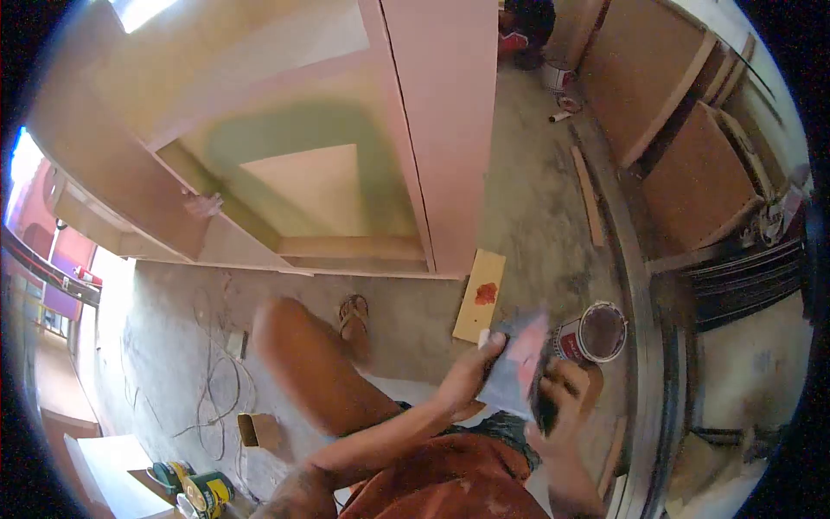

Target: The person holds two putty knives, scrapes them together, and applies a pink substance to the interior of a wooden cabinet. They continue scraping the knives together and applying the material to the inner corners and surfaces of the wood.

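Seen from the head camera, a person crouched on a dusty concrete floor [536,216] holds a grey sheet smeared with pink [517,363] between both hands, just in front of the body. The left hand [467,374] pinches the sheet's left edge, thumb on top and fingers beneath. The right hand [564,406] is curled closed at the sheet's lower right corner around a dark object [545,413], too blurred to identify. The sheet lies between the two hands and touches both, its long axis running away from the person and tilting slightly right; neither hand is clearly nearer. An open tin [603,333] stands just beyond the right hand, closer to it than to the left. A wood offcut with a red blot [480,296] lies on the floor just past the left hand, pointing toward a pink cabinet [441,130]. The person's bent knee [298,355] and sandalled foot [353,316] are to the left, with loose cables [216,381] and a green-and-yellow power tool [206,493] well apart at lower left.
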